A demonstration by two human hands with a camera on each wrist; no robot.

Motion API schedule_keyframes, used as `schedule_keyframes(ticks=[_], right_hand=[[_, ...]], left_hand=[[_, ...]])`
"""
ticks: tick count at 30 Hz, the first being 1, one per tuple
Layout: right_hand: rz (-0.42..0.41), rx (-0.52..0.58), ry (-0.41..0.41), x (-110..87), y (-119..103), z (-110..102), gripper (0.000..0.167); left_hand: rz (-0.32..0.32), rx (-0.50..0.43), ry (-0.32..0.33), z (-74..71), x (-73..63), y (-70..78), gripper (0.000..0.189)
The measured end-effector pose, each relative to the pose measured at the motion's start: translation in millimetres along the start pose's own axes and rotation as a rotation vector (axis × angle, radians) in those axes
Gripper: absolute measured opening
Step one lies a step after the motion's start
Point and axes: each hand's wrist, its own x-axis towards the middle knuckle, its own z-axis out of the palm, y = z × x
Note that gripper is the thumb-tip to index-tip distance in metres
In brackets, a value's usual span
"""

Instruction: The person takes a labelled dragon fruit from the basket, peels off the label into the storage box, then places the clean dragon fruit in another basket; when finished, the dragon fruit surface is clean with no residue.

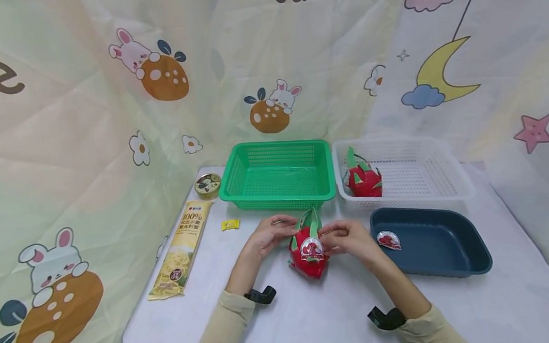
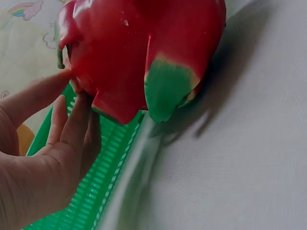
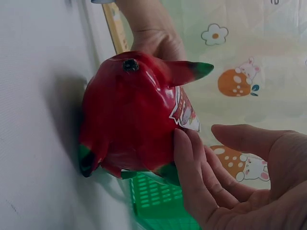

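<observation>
A red toy dragon fruit (image 1: pixel 309 269) with green leaf tips lies on the white table between both hands. On its upper side is a round label sticker (image 1: pixel 311 249) with a dragon fruit picture. The left hand (image 1: pixel 269 237) holds the fruit's left side, thumb and fingertips against it in the left wrist view. From the right, the right hand (image 1: pixel 348 237) touches the fruit beside the sticker's edge with its fingertips. Its thumb stands apart from the fruit in the right wrist view.
Behind are a green basket (image 1: pixel 278 200) and a white basket (image 1: pixel 443 193) holding another dragon fruit (image 1: pixel 365 181). A dark blue tray (image 1: pixel 437 246) has a similar sticker (image 1: pixel 389 240) at its left side. Left lie a pasta pack (image 1: pixel 181 254), a tin (image 1: pixel 207 185) and a yellow packet (image 1: pixel 230 224).
</observation>
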Motion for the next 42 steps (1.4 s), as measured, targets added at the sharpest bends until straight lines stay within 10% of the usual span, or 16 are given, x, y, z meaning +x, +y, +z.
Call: schedule_keyframes(ticks=[28,42], right_hand=[[0.026,-0.006,0.073,-8.4,5.2,11.3,0.032],[0.088,0.173,-0.032,0.9,10.4,4.0,0.032]], left_hand=[[0.016,-0.048,0.018,-0.9,0.2,0.3,0.051],[0.058,-0.06,0.037,-0.7,3.0,-6.0,0.04]])
